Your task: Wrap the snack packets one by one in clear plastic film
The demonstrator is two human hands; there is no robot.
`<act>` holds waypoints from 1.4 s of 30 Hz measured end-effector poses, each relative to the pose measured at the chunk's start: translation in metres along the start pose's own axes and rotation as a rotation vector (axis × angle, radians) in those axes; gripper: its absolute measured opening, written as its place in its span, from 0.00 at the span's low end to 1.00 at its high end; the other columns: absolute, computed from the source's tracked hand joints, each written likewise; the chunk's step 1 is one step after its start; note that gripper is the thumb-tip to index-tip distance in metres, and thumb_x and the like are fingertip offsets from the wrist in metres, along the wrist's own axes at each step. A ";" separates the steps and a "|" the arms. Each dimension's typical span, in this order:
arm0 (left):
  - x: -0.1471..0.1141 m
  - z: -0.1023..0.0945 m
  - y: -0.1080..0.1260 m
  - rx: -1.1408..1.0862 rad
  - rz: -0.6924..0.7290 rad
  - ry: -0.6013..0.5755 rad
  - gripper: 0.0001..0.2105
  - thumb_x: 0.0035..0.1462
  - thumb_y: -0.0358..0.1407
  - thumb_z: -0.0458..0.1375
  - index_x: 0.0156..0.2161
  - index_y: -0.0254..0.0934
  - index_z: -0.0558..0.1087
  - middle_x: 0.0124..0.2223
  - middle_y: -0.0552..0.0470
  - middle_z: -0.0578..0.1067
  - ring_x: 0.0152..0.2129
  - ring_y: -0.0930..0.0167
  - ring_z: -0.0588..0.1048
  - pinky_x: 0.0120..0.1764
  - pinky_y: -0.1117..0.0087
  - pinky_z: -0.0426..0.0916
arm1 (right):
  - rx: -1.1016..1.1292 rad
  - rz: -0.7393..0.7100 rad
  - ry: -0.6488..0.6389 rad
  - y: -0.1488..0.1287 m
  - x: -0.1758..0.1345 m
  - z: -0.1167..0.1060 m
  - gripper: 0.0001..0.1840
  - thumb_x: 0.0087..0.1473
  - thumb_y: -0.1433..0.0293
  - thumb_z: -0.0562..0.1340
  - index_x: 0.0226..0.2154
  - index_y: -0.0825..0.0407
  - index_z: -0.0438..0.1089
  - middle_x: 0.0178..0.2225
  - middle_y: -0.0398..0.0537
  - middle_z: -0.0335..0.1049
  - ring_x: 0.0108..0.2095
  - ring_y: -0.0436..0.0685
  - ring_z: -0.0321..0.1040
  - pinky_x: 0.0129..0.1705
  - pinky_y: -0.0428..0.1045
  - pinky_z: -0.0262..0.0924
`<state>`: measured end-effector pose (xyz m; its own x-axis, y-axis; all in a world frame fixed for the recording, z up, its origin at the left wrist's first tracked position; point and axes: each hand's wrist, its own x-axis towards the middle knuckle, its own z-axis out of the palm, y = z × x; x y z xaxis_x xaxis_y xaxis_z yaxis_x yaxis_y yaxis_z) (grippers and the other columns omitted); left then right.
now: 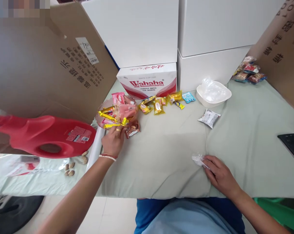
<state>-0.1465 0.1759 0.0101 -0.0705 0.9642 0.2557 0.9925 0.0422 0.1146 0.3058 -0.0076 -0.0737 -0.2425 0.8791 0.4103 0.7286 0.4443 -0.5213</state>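
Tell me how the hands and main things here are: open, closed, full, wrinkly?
Left hand, at the dish's edge; grip unclear
Right hand, closed on crumpled plastic
Dish, filled with snacks
Jug, capped
Bowl, holding a clear bag
Wahaha box, shut
Silver packet, puffy
Phone, lying flat
Nuts, loose
Cloth, wrinkly

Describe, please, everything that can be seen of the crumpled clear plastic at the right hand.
The crumpled clear plastic looks like thin film, small, see-through with whitish glints, bunched up; no print can be made out. The right hand grips its right end, above or on the pale green cloth; contact with the cloth is unclear.
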 end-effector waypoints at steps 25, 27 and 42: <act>0.016 0.056 0.173 -2.284 -0.647 -0.231 0.21 0.76 0.35 0.41 0.27 0.39 0.57 0.22 0.60 0.56 0.20 0.74 0.56 0.30 0.73 0.58 | 0.029 0.026 0.033 -0.001 0.002 0.002 0.13 0.69 0.72 0.57 0.50 0.51 0.76 0.49 0.58 0.76 0.46 0.61 0.77 0.48 0.57 0.77; 0.008 0.053 0.168 -2.333 -0.642 -0.238 0.21 0.76 0.34 0.38 0.27 0.39 0.57 0.23 0.59 0.56 0.21 0.73 0.57 0.31 0.73 0.58 | 0.091 0.087 0.049 -0.005 0.005 0.000 0.12 0.69 0.70 0.58 0.48 0.50 0.76 0.47 0.56 0.76 0.44 0.60 0.77 0.45 0.55 0.77; -0.078 0.009 0.171 -2.443 -0.755 -0.462 0.14 0.66 0.28 0.47 0.29 0.37 0.69 0.24 0.54 0.70 0.20 0.73 0.66 0.28 0.70 0.65 | 0.590 0.355 -0.079 -0.059 0.084 -0.030 0.39 0.63 0.53 0.68 0.71 0.40 0.60 0.71 0.59 0.56 0.44 0.57 0.74 0.49 0.58 0.74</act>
<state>0.0295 0.1106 0.0008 0.1636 0.9200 -0.3561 -0.8627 0.3085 0.4007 0.2618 0.0345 0.0144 -0.1163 0.9886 0.0954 0.3078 0.1272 -0.9429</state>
